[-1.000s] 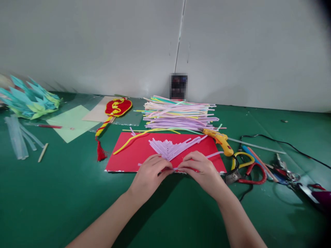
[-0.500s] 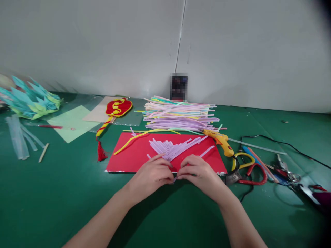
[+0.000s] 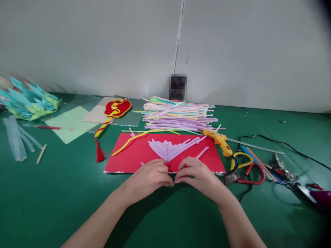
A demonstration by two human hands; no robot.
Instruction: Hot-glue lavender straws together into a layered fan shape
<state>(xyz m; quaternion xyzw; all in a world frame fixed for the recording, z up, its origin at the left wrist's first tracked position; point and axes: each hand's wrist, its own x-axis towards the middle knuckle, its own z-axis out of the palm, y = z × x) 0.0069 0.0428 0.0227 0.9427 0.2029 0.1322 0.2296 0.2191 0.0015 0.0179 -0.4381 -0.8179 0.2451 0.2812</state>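
My left hand [image 3: 148,179] and my right hand [image 3: 195,175] meet at the near edge of a red card [image 3: 129,156]. Both are closed in a pinch on one thin lilac straw [image 3: 202,152], bent to a point between my fingertips; its free end slants up to the right over the card. On the card sits a V-shaped fan of lilac straw pieces [image 3: 169,148], just beyond my fingers. A yellow straw [image 3: 137,137] curves across the card's far left part.
A pile of pastel straws [image 3: 178,115] lies behind the card. A yellow glue gun [image 3: 219,140], scissors [image 3: 245,168], pliers and a black cable lie to the right. Left are a red-and-yellow ornament with tassel [image 3: 113,110], pale paper sheets, clear glue sticks [image 3: 15,141] and teal paper leaves [image 3: 28,100].
Both hands have drawn back toward me to the card's near edge, and the lilac straw between them has folded, its right end swinging up over the card.
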